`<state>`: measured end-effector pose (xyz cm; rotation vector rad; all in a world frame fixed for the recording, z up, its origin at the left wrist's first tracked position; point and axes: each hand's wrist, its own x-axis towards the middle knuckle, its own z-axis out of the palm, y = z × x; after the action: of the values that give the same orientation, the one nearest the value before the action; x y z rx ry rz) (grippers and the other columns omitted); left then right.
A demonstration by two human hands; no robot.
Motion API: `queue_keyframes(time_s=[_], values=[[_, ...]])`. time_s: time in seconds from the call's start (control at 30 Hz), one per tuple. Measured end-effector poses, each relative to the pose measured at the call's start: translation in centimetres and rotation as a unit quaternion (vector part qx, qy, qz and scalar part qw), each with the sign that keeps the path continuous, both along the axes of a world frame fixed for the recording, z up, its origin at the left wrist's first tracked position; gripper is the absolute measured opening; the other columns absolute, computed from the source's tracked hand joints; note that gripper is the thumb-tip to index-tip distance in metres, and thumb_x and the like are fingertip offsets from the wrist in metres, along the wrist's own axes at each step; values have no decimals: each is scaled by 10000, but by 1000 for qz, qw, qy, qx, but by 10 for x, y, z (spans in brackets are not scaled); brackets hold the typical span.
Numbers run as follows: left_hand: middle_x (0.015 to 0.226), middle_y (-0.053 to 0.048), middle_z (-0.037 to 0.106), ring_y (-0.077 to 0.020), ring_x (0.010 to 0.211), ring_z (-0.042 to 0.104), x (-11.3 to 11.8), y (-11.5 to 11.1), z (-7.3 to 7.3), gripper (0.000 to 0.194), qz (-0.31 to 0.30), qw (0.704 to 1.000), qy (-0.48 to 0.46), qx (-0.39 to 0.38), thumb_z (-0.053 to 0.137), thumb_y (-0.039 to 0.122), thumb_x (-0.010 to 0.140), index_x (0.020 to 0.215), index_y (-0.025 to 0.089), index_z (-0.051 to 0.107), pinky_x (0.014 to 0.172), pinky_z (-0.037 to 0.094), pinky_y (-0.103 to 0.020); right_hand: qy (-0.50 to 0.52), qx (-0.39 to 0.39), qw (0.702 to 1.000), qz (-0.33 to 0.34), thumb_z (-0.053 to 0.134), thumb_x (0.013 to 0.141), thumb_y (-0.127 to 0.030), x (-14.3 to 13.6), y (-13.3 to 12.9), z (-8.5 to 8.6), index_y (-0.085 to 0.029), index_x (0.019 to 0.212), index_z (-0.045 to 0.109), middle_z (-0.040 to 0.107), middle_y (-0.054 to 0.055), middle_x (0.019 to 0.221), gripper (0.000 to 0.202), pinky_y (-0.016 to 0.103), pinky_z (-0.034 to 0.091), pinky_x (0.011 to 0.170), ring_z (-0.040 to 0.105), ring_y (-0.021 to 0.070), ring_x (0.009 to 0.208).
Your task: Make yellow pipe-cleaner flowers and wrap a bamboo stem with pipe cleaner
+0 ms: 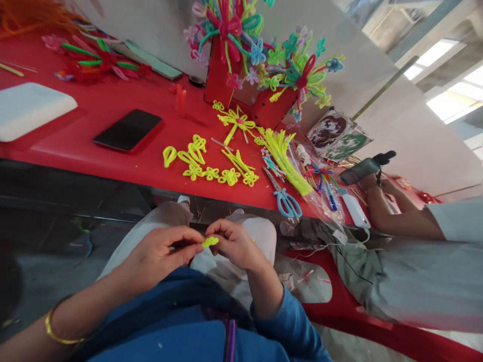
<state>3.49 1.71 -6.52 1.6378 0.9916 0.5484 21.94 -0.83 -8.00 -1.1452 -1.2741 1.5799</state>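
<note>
Over my lap, my left hand and my right hand meet at a small piece of bent yellow pipe cleaner. Thumb and fingers of both hands pinch it; part of it is hidden behind the fingertips. Beyond my hands, several yellow pipe cleaner flowers and loops lie along the front of the red table. A larger yellow pipe cleaner flower with a pink centre rests behind them. To the right are a bundle of straight yellow pipe cleaners and blue-handled scissors.
A phone and a white case lie on the left. Red boxes hold colourful pipe cleaner flowers at the back. A glue gun with a cord lies right, near a bottle and another person's arm.
</note>
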Motion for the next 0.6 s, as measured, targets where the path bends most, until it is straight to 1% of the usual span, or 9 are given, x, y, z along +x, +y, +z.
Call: queue_keyframes(time_s=[0.07,0.13,0.2,0.27,0.4,0.47,0.53,0.6], values=[[519,44,610,-120,462,527,2,0,2,207,45,999,-11,-23,598,407,716,736,231,706,420,399,-197,39,1,998,-43,628,758,-341,-8,-5,-2,-212,776,529,496,-81,536,164,194,385,481,439,74,451],[520,43,619,-127,465,542,4,0,4,218,79,996,-12,-36,617,426,686,732,233,707,425,413,-204,55,1,996,-77,644,741,-359,-14,-10,0,-211,780,536,504,-77,533,188,200,389,476,428,74,447],[523,39,626,-134,466,551,6,0,5,224,108,993,-7,-45,630,433,661,717,228,701,427,425,-212,52,-1,992,-111,661,715,-364,-19,-13,2,-204,771,552,525,-61,554,201,209,392,476,434,78,460],[535,33,637,-141,479,561,8,0,7,226,123,991,-5,-48,635,435,649,701,224,695,438,440,-220,38,-2,988,-148,667,693,-378,-23,-14,3,-198,742,561,521,-54,546,214,216,387,472,436,84,466],[609,22,682,-154,558,601,11,1,7,210,111,993,-17,-46,641,422,662,718,226,695,511,484,-232,6,-10,982,-187,623,686,-395,-27,-13,2,-203,693,549,472,-69,490,205,212,358,435,398,80,428],[637,16,690,-156,586,610,11,1,5,224,99,993,-32,-62,638,426,681,753,222,697,538,496,-235,-16,-7,980,-200,600,693,-375,-27,-12,2,-204,686,540,464,-71,490,181,207,347,434,390,77,428],[607,17,668,-152,564,596,10,1,3,250,81,992,-46,-87,619,441,705,772,213,699,518,488,-233,-35,3,977,-209,586,705,-362,-26,-12,2,-205,687,536,454,-73,494,166,206,343,439,385,76,432],[545,30,622,-138,499,555,7,0,0,279,64,991,-45,-111,594,458,727,787,209,704,457,451,-221,-45,11,978,-202,577,724,-355,-25,-12,-1,-205,706,542,449,-75,500,155,208,354,447,390,79,433]])
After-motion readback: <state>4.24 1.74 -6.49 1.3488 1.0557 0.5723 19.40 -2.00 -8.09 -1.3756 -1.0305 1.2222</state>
